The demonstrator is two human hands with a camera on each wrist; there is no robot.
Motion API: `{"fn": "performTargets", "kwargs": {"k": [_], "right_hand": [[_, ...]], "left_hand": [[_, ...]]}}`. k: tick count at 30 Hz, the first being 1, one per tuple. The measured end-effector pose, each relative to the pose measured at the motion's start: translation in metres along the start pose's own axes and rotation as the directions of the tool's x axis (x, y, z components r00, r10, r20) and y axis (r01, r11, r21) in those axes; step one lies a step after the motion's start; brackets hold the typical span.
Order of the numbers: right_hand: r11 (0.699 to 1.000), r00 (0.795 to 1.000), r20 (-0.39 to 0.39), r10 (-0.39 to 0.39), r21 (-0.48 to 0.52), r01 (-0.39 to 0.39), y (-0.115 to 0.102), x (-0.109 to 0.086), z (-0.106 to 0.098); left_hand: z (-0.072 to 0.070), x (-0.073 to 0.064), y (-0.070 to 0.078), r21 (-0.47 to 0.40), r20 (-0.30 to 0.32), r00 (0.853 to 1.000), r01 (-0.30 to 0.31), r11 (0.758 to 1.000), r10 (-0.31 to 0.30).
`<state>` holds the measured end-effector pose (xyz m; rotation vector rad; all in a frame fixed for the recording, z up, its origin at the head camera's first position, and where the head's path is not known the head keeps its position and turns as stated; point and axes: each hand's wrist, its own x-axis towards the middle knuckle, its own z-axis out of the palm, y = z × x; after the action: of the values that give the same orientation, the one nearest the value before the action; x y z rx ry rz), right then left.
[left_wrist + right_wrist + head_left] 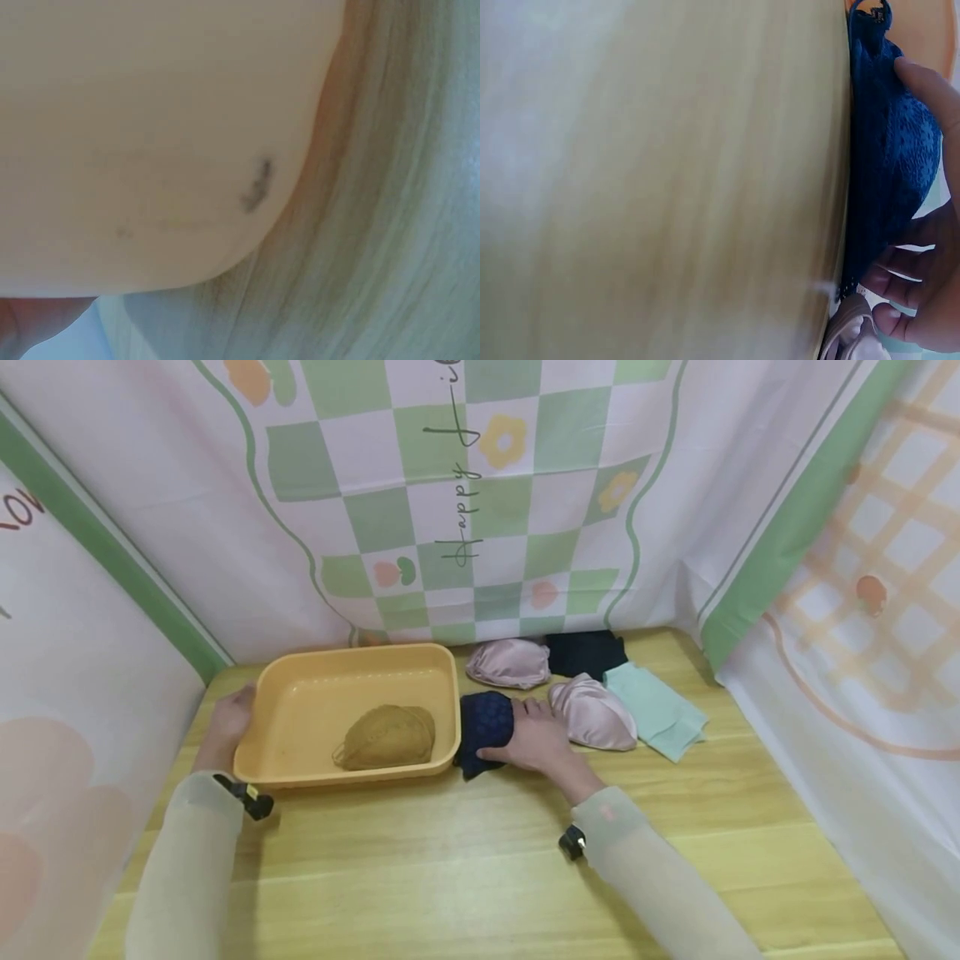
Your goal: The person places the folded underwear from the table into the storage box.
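A folded navy lace bra point(486, 727) lies on the table against the right side of a yellow plastic basin point(296, 714). My right hand point(536, 737) holds this bra, the thumb at its near side and the fingers at its right end. In the right wrist view the thumb point(928, 86) presses on the patterned cup. A mustard-brown folded bra point(388, 737) lies inside the basin, toward its near right corner. My left hand point(228, 727) touches the basin's left outer wall; its fingers are mostly hidden. The basin's wall point(165, 135) fills most of the left wrist view.
To the right lie two pink satin folded bras, one at the back point(510, 663) and one nearer point(592, 713). Beside them are a black folded cloth point(587, 653) and a mint-green folded cloth point(656, 710). Patterned curtains point(480, 527) border the wooden table point(450, 877) at the back and sides.
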<state>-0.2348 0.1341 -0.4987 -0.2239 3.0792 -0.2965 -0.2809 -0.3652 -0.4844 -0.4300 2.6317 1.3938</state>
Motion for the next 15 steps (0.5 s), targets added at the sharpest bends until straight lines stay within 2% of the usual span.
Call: {"fn": "performTargets", "kwargs": {"k": [10, 15], "right_hand": [[1.0, 0.999, 0.027, 0.02, 0.008, -0.02, -0.0063, 0.0035, 0.0036], [0.999, 1.0, 0.002, -0.019, 0.027, 0.019, -0.0068, 0.0072, 0.0052]], "left_hand": [[-0.0018, 0.0042, -0.0004, 0.056, 0.003, 1.0, -0.004, 0.998, 0.004], [-0.0016, 0.0047, 0.0, 0.037, 0.003, 1.0, 0.006, 0.999, -0.006]]}}
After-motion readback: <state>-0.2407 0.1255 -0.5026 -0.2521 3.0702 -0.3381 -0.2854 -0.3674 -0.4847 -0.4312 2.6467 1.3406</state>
